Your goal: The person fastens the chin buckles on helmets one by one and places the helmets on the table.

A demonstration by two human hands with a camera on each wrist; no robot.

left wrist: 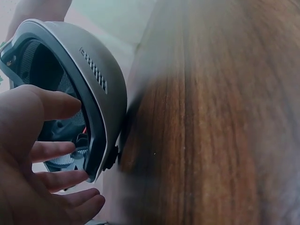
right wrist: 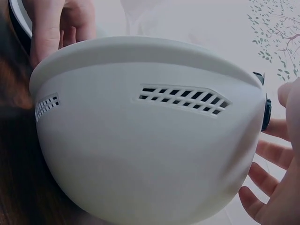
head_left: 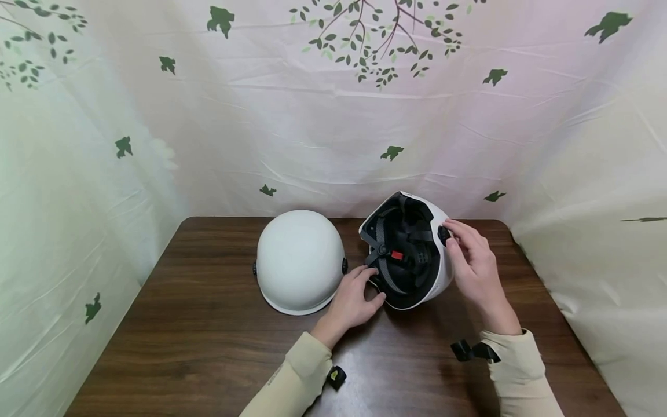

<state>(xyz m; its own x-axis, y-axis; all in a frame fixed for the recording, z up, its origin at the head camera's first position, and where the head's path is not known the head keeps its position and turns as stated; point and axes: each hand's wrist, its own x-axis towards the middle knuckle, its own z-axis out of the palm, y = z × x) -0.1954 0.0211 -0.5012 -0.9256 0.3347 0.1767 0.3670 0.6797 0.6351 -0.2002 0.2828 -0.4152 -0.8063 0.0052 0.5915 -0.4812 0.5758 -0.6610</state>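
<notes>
A white helmet (head_left: 443, 272) lies tilted on the table, its opening toward me. Its black padded inside (head_left: 411, 278) shows grey straps and a red buckle (head_left: 397, 255). At the left rim is my left hand (head_left: 354, 301), thumb and fingers spread and loosely bent. In the left wrist view, the left fingertips (left wrist: 84, 176) reach the black rim edge. My right hand (head_left: 476, 266) is against the helmet's right side, beside a black side knob (head_left: 444, 234). The right wrist view shows the right fingers (right wrist: 265, 180) spread along the shell, with the thumb apart from it.
A second white helmet (head_left: 299, 260) sits dome up just left of my left hand, with black knobs at its sides. The brown wooden table (head_left: 208, 336) ends at a pale cloth backdrop (head_left: 333, 133) printed with leaves, behind both helmets.
</notes>
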